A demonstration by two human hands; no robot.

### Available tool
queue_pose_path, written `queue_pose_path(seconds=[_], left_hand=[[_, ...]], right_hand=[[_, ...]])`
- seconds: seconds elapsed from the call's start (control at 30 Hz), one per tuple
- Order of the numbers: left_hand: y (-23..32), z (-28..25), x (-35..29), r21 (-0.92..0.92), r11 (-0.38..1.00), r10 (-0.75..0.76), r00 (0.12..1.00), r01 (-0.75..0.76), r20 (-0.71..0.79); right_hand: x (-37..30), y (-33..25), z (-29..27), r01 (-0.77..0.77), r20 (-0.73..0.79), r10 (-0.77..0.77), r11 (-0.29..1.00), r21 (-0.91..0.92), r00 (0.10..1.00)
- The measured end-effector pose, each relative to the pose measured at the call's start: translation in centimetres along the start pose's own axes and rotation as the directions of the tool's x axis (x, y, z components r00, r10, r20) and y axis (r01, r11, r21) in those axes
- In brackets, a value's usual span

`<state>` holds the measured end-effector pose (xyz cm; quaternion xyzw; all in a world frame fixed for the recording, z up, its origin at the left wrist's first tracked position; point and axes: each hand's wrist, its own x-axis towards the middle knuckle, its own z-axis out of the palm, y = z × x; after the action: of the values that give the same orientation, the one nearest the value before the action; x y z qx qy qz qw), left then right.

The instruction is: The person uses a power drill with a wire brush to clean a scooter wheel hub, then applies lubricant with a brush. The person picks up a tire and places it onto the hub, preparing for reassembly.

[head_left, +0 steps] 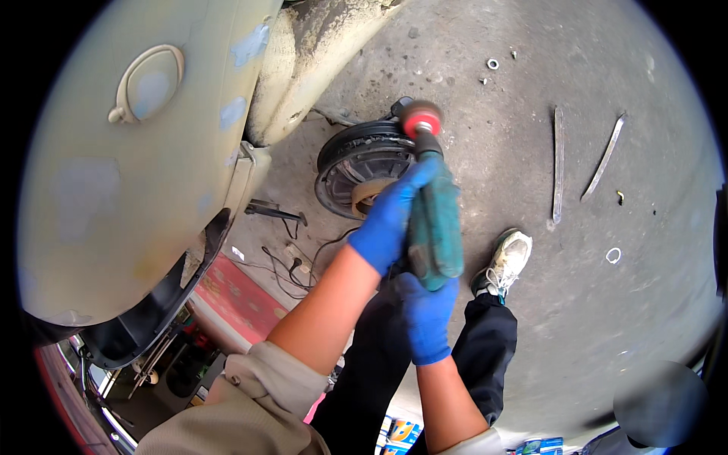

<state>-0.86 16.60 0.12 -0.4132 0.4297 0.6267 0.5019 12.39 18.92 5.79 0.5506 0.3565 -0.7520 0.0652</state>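
A teal power drill [434, 224] with a round red-and-brown attachment [421, 119] at its front end is held in both my hands, which wear blue gloves. My left hand [390, 216] is wrapped round the front of its body. The rear end sits in my right hand [430, 317], fingers closed. Just left of the drill, a black wheel rim [327, 189] stands tilted on the concrete floor, with a tan ring [356, 199] at its centre. The attachment overlaps the wheel's upper right edge in view; whether they touch I cannot tell. It looks blurred.
A cream vehicle body panel [98, 250] with pale patches fills the left side. Two metal bars [559, 163] lie on the floor at right, near a thin white ring [613, 255]. A nut [493, 64] lies farther off. Black cables [292, 273] run below the wheel; my shoe [509, 256] is right of the drill.
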Motion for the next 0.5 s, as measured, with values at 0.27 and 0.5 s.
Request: queue_pose_path(seconds=[0.27,0.5], left_hand=[[0.5,1.0,-1.9,-0.066,0.997,-0.028,0.999,0.029,0.014],[2.8,-2.6,-4.3,-0.162,0.975,0.143,0.988,-0.151,-0.061]], right_hand=[[-0.4,-1.0,-0.2,0.034,0.009,-0.033,0.987,-0.158,0.999],[-1.5,-3.0,3.9,0.141,0.187,-0.113,0.979,-0.146,0.976]])
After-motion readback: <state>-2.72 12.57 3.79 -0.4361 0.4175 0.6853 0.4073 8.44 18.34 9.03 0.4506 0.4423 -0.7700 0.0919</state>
